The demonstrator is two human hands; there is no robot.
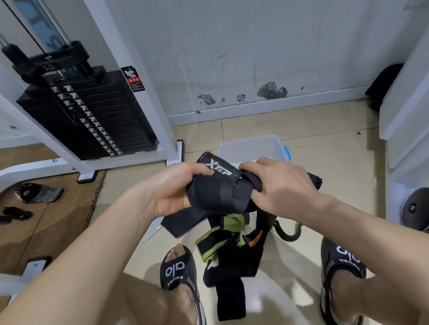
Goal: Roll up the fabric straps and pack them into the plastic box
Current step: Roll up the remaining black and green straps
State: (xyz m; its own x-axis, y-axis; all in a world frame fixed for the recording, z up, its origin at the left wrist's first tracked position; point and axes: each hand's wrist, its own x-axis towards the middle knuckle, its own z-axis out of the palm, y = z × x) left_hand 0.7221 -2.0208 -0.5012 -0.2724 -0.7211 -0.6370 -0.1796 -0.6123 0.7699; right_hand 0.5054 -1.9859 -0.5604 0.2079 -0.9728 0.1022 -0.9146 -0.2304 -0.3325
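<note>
Both hands clench one wide black fabric strap with white lettering [216, 187], held above the floor: the left hand [171, 190] grips the rolled end at 9 o'clock, the right hand [282, 183] grips the loose end at 3 o'clock. Judged advice: keep tension, align edges, wind tightly before release. The clear plastic box with blue latch [252, 147] sits just beyond at 12 o'clock, its interior partly screened. The heap of black and green straps [229, 252] lies at 6 o'clock; their count is unclear. The right fingertips are hidden.
</note>
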